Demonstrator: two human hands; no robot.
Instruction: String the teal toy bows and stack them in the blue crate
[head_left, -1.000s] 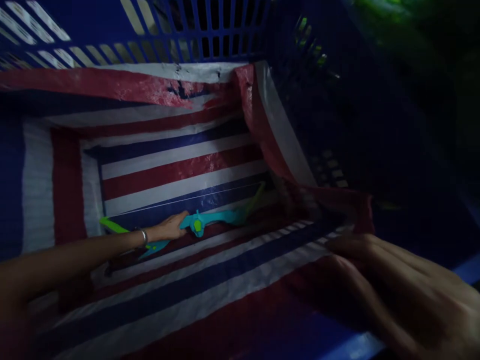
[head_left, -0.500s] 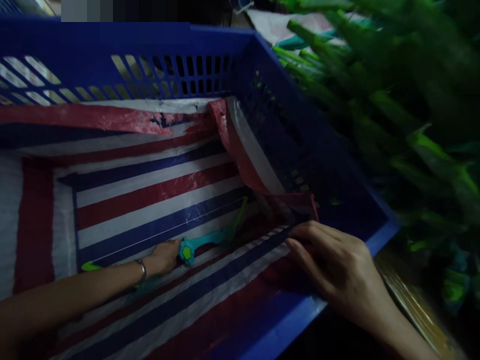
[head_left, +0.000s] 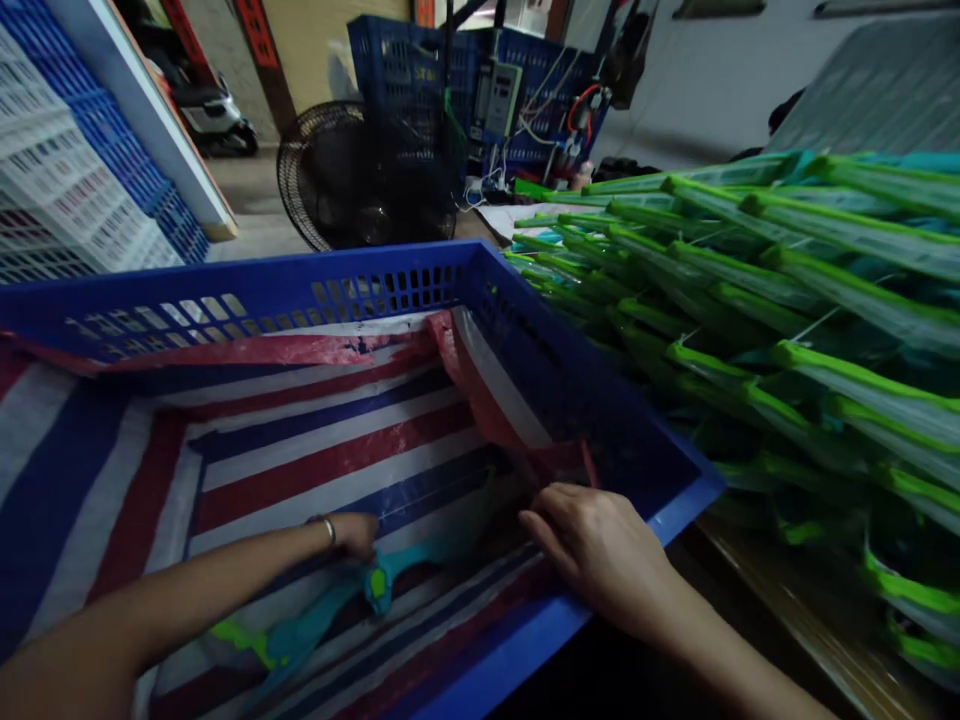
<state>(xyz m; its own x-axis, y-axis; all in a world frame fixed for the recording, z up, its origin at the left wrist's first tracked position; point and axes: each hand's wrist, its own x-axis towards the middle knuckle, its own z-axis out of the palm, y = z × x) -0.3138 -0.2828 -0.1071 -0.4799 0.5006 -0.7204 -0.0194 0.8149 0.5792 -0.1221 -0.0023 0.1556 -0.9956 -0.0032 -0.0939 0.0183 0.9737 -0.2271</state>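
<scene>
A teal toy bow [head_left: 315, 622] with lime-green ends and a flower-shaped green-and-teal boss lies in a blue plastic crate [head_left: 517, 655]. Over it, close by the boss and the thin bowstring, is my left hand [head_left: 355, 535], a bracelet on its wrist. Those fingers are curled downward, mostly hidden and dim, so whether they hold the bow is unclear. A red, white and blue striped liner [head_left: 300, 470] covers the crate's inside. My right hand [head_left: 604, 550] reaches over the near right rim, its fingers closed on the liner's bunched edge.
Many green-edged toy bows [head_left: 750, 290] are piled to the right of the crate. Behind stands a black fan [head_left: 367, 175], with blue crates [head_left: 409, 85] and a wired control box [head_left: 499, 98] past it. White and blue crates [head_left: 67, 170] are stacked at the left.
The view has tilted upward, bringing in the room behind. My left hand has shifted off the bow's handle toward the string, while the bow stays in the crate. My right hand keeps its place.
</scene>
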